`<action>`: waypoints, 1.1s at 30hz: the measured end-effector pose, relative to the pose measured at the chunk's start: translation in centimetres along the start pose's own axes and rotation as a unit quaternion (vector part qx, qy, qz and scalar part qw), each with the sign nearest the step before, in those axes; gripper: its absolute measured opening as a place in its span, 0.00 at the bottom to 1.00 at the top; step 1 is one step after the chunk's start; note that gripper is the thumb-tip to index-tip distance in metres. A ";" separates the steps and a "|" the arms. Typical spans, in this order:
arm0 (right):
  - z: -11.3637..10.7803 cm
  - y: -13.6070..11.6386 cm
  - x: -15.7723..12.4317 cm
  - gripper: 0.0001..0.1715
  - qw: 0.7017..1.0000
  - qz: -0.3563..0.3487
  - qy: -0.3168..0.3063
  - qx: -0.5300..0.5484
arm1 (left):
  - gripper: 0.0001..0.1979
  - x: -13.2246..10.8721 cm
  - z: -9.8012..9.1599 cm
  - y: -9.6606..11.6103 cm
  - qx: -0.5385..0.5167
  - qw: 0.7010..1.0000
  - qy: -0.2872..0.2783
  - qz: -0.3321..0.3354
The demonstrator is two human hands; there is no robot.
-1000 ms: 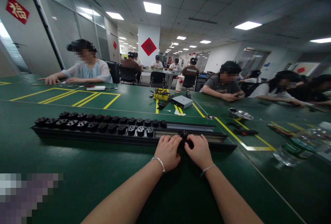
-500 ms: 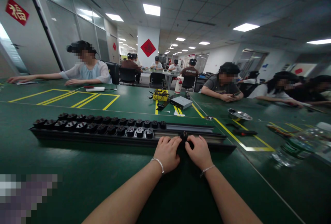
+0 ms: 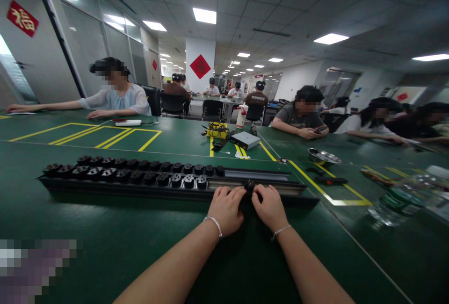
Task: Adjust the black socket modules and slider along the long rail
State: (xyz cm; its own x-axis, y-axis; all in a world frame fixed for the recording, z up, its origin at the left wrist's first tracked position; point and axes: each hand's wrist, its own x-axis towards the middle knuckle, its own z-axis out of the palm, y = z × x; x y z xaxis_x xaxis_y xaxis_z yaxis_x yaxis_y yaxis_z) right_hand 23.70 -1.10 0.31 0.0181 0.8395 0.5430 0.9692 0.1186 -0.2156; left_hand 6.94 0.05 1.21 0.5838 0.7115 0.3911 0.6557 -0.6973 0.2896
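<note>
A long black rail [image 3: 105, 185] lies across the green table [image 3: 105, 243] in front of me. Two rows of several black round socket modules [image 3: 140, 174] fill its left half. My left hand [image 3: 226, 209] and my right hand [image 3: 270, 208] rest side by side at the rail's near edge. Their fingers curl onto one small black module [image 3: 249, 185] sitting in the rail's bare right part. Both hands are closed on it, thumbs hidden.
A clear plastic bottle [image 3: 400, 201] lies on its side at the right. A metal dish [image 3: 324, 156], a grey box [image 3: 244, 140] and a yellow item [image 3: 217, 129] sit farther back. Several other people sit around the tables beyond.
My hands stay on the module on the rail. The person at the far left has stretched an arm out to the left. The view has shifted slightly.
</note>
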 end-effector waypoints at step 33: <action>0.2 0.4 -0.1 0.09 1.000 -0.016 0.015 0.014 | 0.37 -10.6 -4.4 -0.6 -0.075 0.965 -0.220 0.122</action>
State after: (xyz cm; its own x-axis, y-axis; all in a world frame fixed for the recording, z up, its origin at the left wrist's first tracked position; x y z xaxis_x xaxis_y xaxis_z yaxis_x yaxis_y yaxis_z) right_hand 24.03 -1.04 0.02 -0.0059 0.8192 0.5735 0.9621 0.1610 -0.2201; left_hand -1.76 -7.44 0.69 0.8810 0.4687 0.0640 0.4147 -0.8303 0.3723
